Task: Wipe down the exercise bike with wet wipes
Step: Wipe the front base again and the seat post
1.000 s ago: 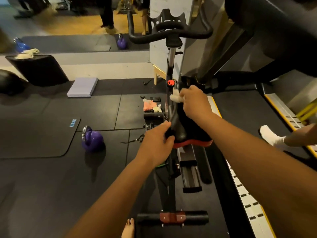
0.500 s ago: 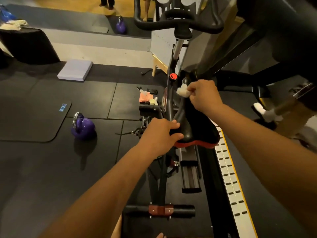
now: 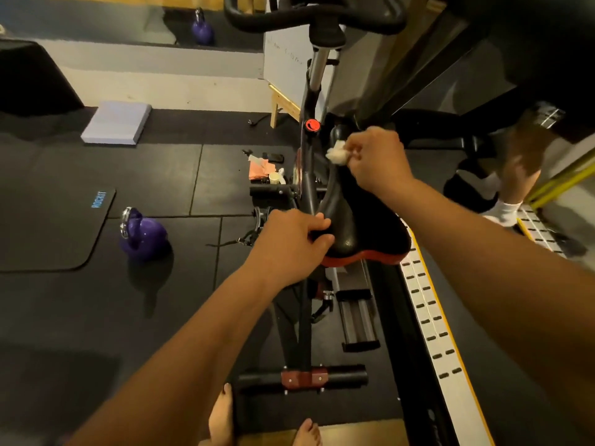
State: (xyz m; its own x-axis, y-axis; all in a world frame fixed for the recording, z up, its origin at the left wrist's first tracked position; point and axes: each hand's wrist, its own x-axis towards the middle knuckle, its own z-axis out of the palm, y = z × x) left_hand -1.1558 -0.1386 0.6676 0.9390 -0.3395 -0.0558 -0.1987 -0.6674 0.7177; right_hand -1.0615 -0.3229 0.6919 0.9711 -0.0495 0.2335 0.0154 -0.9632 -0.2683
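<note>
White crumpled wet wipe (image 3: pixel 336 155), pinched in your right hand (image 3: pixel 376 159), is at the black padded saddle (image 3: pixel 347 226) nose; your left hand (image 3: pixel 289 243) grips its side. The black curved handlebars (image 3: pixel 251 25) probably still await wiping.

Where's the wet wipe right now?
Head view, centre-right: the wet wipe is pinched in the right hand at the nose of the saddle, near the red knob.

both forearms reach forward (bare, nearly straight); left hand (image 3: pixel 289 243) grips the black padded bike saddle (image 3: pixel 354 214), right hand (image 3: pixel 376 162) pinches a crumpled white wet wipe (image 3: pixel 336 155).
</note>
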